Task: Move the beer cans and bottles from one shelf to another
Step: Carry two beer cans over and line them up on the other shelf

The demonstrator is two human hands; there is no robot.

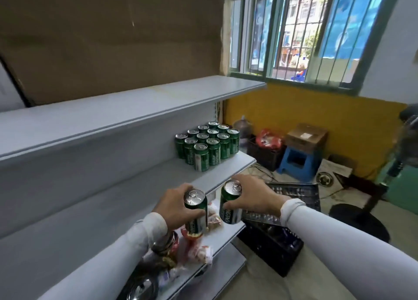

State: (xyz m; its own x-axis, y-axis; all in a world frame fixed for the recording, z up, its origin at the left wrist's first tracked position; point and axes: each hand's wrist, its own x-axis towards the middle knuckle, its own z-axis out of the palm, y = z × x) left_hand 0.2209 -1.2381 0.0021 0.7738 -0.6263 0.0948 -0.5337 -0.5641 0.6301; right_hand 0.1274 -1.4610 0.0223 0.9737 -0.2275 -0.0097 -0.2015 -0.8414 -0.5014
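both arms reach forward in pale long sleeves, wrists bare. the left hand [175,205] curls its fingers and thumb round a can [196,211], and the right hand [253,195] grips another can [230,201] from the side.

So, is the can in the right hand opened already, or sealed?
Sealed, it seems. The can in the right hand shows its pull tab lying flat on the silver lid, with no hole visible.

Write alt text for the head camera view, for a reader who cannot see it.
A person's left hand and right hand each grip a green beer can in front of grey shelves. A block of matching green cans stands on the middle shelf near a barred window.
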